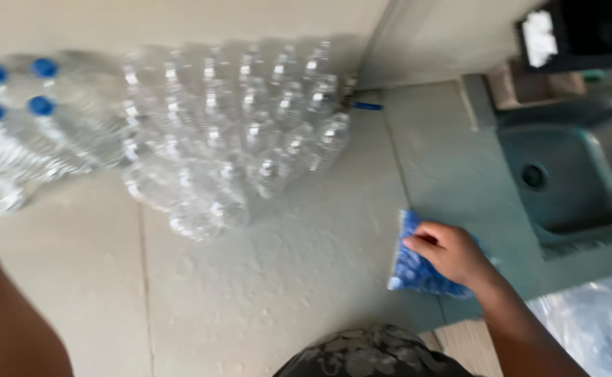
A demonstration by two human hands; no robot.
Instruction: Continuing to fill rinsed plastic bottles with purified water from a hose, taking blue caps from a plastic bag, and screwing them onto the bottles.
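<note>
One hand at work: I see my right hand (451, 253) resting on a clear bag of blue caps (417, 269).
Fingers: the fingers (417, 244) are curled close together and pressed on top of the bag. I cannot tell if they pinch it or just lie on it.
Bag: it lies flat on the wet grey floor (299, 279), right under my fingers, with its far end poking out past the fingertips.
Left hand: I cannot see it. Only a bare arm (5, 314) shows at the low left edge, well apart from my fingers, so I cannot tell how those fingers are.
Open bottles: a big bunch of clear bottles without caps (236, 132) stands on the floor, up and to the left of my fingers, well apart from them.
Capped bottles: some bottles with blue caps (19, 119) lie even farther left, just beside the open ones.
Sink: a grey sink (564, 174) sits to the right of my fingers, near them.
Plastic sheet: some crinkly clear plastic (592, 328) lies low on the right, behind my wrist.
Picture: it is blurry, so small things are hard to see.
</note>
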